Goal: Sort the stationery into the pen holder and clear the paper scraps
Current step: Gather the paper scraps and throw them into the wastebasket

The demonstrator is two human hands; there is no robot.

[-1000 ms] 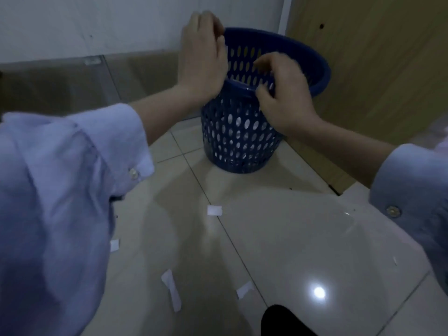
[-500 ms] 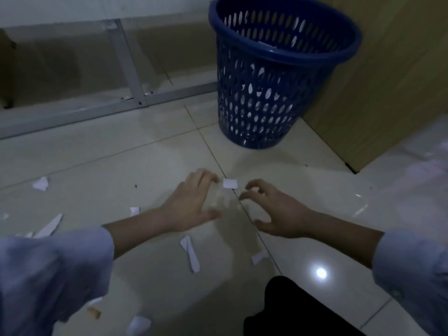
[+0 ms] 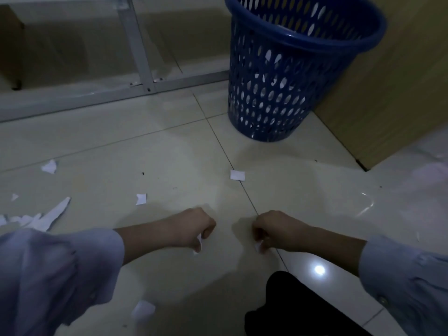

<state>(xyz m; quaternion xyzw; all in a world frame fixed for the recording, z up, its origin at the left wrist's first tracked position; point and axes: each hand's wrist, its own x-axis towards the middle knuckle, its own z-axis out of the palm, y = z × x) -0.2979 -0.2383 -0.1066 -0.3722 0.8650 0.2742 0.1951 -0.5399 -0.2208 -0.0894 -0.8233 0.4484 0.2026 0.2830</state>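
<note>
Left hand [image 3: 194, 226]: fingers curled, pinching a paper scrap [image 3: 199, 243] low at the floor [image 3: 303, 202] | right hand [image 3: 274, 229]: same pinch on a second scrap [image 3: 259, 246] | both apparently gathering for the blue basket [image 3: 291, 93] ahead | loose scraps [image 3: 237, 175] lie between hands and basket.
</note>
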